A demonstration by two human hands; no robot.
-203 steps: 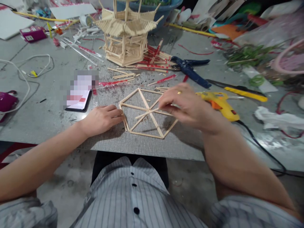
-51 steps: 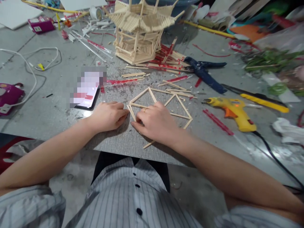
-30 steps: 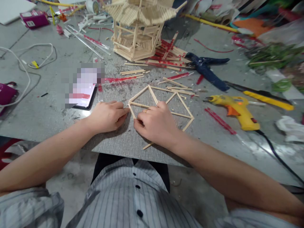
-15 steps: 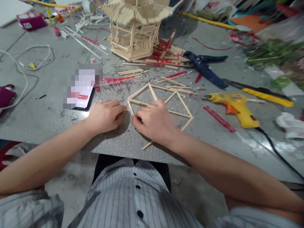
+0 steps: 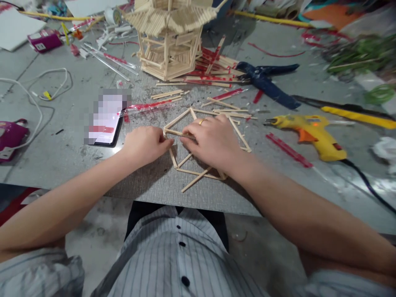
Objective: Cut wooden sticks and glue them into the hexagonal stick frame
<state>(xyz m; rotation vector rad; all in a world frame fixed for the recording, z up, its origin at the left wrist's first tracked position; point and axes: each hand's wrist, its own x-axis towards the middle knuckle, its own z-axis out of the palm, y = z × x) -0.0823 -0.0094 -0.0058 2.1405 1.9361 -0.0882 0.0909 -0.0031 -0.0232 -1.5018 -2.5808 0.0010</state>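
A flat hexagonal frame of thin wooden sticks (image 5: 177, 119) lies in front of me, with sticks crossing its inside. My left hand (image 5: 147, 144) is closed, thumb and forefinger pinched at the frame's left corner. Over the middle of the frame arches my right hand (image 5: 213, 138), its thumb and fingertips drawn together on a crossing stick and hiding much of the inside. One loose-ended stick (image 5: 194, 180) slants out past the frame's near side.
Behind the frame stands a wooden stick pavilion (image 5: 167, 49). A phone (image 5: 107, 119) lies left; a yellow glue gun (image 5: 309, 132), blue-handled cutters (image 5: 272, 86) and a yellow utility knife (image 5: 361, 117) lie right. Stick bundles in red wrappers (image 5: 216, 68) and a white cable (image 5: 40, 107) are about.
My left hand has moved right onto the frame's left corner. My right hand has shifted up and right, uncovering the frame's near side.
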